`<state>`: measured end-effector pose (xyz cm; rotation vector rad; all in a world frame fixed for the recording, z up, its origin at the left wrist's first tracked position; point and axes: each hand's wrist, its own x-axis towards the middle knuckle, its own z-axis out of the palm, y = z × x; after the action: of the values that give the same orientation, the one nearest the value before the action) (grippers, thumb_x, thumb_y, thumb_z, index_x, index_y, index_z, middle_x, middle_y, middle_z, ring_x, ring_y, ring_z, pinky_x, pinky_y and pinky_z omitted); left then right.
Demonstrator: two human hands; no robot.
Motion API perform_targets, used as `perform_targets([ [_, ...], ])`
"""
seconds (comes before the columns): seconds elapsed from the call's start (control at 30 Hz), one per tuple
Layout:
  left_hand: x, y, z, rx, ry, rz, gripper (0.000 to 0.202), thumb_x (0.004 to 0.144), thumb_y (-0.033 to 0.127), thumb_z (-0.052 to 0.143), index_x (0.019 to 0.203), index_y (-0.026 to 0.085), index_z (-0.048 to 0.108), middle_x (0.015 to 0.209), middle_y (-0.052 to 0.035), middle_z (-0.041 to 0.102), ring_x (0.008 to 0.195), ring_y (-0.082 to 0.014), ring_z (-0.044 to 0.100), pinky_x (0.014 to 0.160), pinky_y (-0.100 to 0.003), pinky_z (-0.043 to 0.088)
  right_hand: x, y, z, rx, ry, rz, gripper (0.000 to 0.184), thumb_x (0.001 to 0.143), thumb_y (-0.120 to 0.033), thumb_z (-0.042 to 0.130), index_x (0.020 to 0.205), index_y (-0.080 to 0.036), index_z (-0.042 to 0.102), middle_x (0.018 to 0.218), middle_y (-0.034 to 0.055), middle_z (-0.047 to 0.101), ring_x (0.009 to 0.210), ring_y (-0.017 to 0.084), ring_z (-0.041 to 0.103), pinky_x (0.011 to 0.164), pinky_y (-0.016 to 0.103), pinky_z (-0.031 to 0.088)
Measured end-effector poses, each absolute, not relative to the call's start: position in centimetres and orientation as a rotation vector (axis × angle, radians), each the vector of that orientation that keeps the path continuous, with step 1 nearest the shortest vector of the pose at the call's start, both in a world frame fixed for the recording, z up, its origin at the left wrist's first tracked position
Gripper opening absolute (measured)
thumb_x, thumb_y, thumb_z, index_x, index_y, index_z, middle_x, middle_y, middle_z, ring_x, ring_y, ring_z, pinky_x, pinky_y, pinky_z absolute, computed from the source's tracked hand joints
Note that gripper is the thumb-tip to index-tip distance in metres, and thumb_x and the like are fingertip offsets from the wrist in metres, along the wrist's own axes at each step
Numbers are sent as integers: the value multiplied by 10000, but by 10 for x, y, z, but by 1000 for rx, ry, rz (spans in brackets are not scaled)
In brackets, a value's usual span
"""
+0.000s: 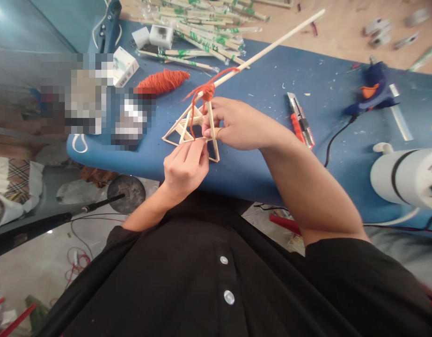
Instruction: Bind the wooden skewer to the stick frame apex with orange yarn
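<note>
A small pyramid-like frame of thin wooden sticks (213, 112) stands on the blue table, with orange yarn (209, 91) wound round its top. One loose strand hangs down inside it towards my fingers. A long wooden stick (272, 46) slants from the bound top to the upper right. My left hand (186, 164) is closed in a pinch at the frame's front lower stick. My right hand (233, 122) reaches from the right, its thumb and fingers closed at the same stick, behind a leg. The fingertips almost meet, and the exact pinch points are partly hidden.
Behind the frame lie an orange yarn bundle (163, 82), a white box (125, 67) and several wrapped chopsticks (208, 28). To the right are a utility knife (300, 120), a blue glue gun (373, 89) with its cord, and a white cylinder (405, 178).
</note>
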<state>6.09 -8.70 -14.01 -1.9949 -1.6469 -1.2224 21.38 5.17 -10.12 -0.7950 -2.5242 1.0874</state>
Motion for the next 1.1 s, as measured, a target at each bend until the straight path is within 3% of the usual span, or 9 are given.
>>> perform_targets([
  [0.2, 60, -86, -136, -1981, -1600, -1249, 118, 1001, 103, 665, 1004, 162, 767, 820, -44, 820, 702, -171, 770, 737, -271, 614, 211, 41, -97, -815, -2480, 1146, 137, 943, -303, 663, 848, -247, 744, 1183, 96, 728, 1250, 331, 626, 1106, 509, 548],
  [0.5, 58, -87, -139, -2028, -1744, -1327, 141, 1046, 191, 652, 1130, 170, 764, 860, -43, 821, 735, -176, 784, 753, -290, 622, 215, 36, -102, -872, -2333, 1139, 162, 1010, -375, 655, 931, -259, 737, 1221, 88, 718, 1201, 286, 631, 1102, 487, 560],
  [0.67, 57, -83, -140, -2037, -1856, -1335, 303, 1083, 296, 645, 1363, 193, 699, 1115, -75, 864, 854, -183, 832, 798, -297, 659, 221, 33, -94, -846, -2218, 1261, 214, 989, -429, 709, 895, -240, 740, 1162, 85, 716, 1121, 262, 661, 1046, 456, 573],
  [0.73, 56, -80, -141, -2057, -1889, -1370, 339, 1092, 303, 636, 1420, 221, 664, 1131, -60, 867, 833, -172, 830, 801, -302, 665, 221, 33, -92, -799, -2191, 1344, 254, 992, -465, 709, 893, -234, 743, 1146, 80, 720, 1092, 250, 671, 1025, 447, 575],
  [0.87, 54, -77, -137, -2043, -1929, -1424, 326, 1081, 311, 663, 1401, 254, 646, 1010, -11, 869, 686, -131, 778, 725, -284, 661, 220, 31, -90, -844, -2063, 1391, 350, 999, -550, 680, 895, -220, 730, 1056, 77, 723, 1000, 238, 678, 939, 431, 588],
  [1.0, 50, -85, -118, -2031, -1936, -1520, 306, 1066, 377, 703, 1343, 251, 667, 1182, -51, 849, 669, -126, 765, 629, -297, 648, 225, 18, -81, -1054, -1803, 1088, 425, 1021, -644, 584, 894, -251, 686, 910, 70, 668, 902, 251, 647, 841, 434, 577],
  [1.1, 44, -91, -98, -2033, -1943, -1581, 341, 1067, 447, 709, 1358, 274, 663, 1228, -49, 832, 736, -159, 793, 573, -326, 635, 230, -2, -70, -1016, -1796, 986, 446, 952, -722, 656, 888, -281, 681, 860, 68, 656, 784, 246, 587, 727, 440, 542],
])
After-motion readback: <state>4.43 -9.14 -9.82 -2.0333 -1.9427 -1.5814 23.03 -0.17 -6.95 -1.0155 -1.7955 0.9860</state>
